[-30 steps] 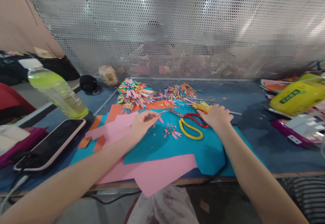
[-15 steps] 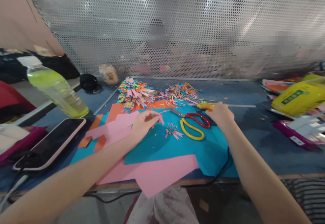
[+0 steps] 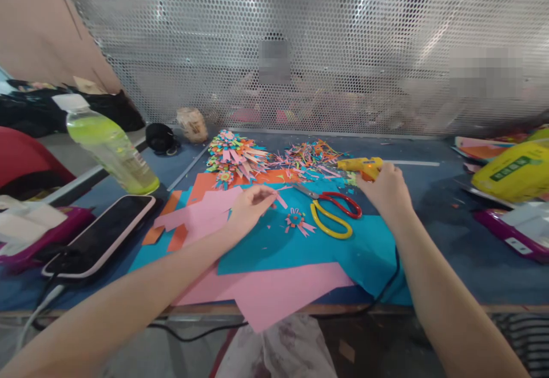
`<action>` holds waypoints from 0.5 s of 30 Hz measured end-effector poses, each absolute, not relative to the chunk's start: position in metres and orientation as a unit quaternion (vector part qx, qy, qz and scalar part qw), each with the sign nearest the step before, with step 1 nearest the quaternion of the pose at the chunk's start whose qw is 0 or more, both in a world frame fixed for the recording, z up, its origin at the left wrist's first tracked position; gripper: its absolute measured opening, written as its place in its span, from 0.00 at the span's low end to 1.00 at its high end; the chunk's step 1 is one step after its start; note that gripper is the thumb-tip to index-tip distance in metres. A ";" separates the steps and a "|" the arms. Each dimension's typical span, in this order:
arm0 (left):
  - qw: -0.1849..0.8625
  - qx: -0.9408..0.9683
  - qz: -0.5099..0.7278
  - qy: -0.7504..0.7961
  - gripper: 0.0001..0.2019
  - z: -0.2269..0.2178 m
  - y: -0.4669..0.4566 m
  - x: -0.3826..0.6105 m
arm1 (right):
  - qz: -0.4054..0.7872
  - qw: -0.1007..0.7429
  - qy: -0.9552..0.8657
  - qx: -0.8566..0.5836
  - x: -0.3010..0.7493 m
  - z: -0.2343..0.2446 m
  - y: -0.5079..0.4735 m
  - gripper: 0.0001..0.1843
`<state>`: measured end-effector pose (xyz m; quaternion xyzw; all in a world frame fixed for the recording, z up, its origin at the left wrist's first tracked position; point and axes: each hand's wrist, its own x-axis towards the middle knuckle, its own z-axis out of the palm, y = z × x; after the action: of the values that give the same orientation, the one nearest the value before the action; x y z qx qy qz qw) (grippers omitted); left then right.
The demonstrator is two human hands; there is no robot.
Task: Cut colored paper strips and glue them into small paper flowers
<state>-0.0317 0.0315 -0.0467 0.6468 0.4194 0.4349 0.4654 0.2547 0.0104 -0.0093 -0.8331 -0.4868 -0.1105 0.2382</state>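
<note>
My right hand point(image 3: 386, 186) is closed around the handle of a yellow glue gun point(image 3: 362, 164), whose nozzle points left above the table. Over the blue paper point(image 3: 266, 252), my left hand point(image 3: 253, 206) pinches a small pink paper strip point(image 3: 282, 201) between thumb and fingertips. Just right of that hand lies a small paper rosette point(image 3: 295, 219) with pink tails. Scissors point(image 3: 332, 227) with one red and one yellow handle rest beside it, blades toward the upper left.
Behind the sheets are a heap of paper rosettes point(image 3: 235, 158) and a pile of paper scraps point(image 3: 313, 156). A green drink bottle point(image 3: 111, 149) and a phone point(image 3: 100, 235) sit left; a yellow packet point(image 3: 512, 171) lies right. Perforated metal point(image 3: 343, 92) stands behind the table.
My right hand has lifted the glue gun, so more of its yellow body shows. My left hand still pinches the strip in nearly the same place. The whole view has shifted slightly.
</note>
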 end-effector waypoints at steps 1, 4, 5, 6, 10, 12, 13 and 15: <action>0.466 0.643 0.436 0.423 0.12 -0.046 0.032 -0.032 | -0.116 0.258 -0.507 -0.814 0.251 -0.009 0.010 0.26; 0.471 0.623 0.453 0.431 0.12 -0.047 0.033 -0.033 | -0.126 0.308 -0.579 -0.744 0.236 -0.008 0.006 0.21; 0.470 0.617 0.458 0.434 0.13 -0.048 0.035 -0.033 | -0.126 0.315 -0.604 -0.721 0.230 -0.008 0.004 0.20; 0.468 0.614 0.463 0.436 0.13 -0.049 0.036 -0.033 | -0.126 0.315 -0.626 -0.702 0.225 -0.008 0.002 0.20; 0.456 0.616 0.463 0.445 0.14 -0.052 0.039 -0.035 | -0.128 0.296 -0.707 -0.630 0.209 -0.009 -0.006 0.20; 0.457 0.612 0.465 0.447 0.14 -0.053 0.040 -0.035 | -0.139 0.297 -0.740 -0.587 0.206 -0.011 -0.007 0.18; 0.459 0.610 0.466 0.447 0.14 -0.053 0.040 -0.036 | -0.152 0.302 -0.755 -0.562 0.206 -0.013 -0.007 0.18; 0.466 0.607 0.465 0.445 0.14 -0.053 0.041 -0.035 | -0.186 0.320 -0.781 -0.504 0.206 -0.016 -0.005 0.18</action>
<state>-0.0355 0.0406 -0.0534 0.6072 0.4452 0.4648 0.4659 0.2064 -0.0047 -0.0164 -0.5038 -0.7805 -0.1860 0.3198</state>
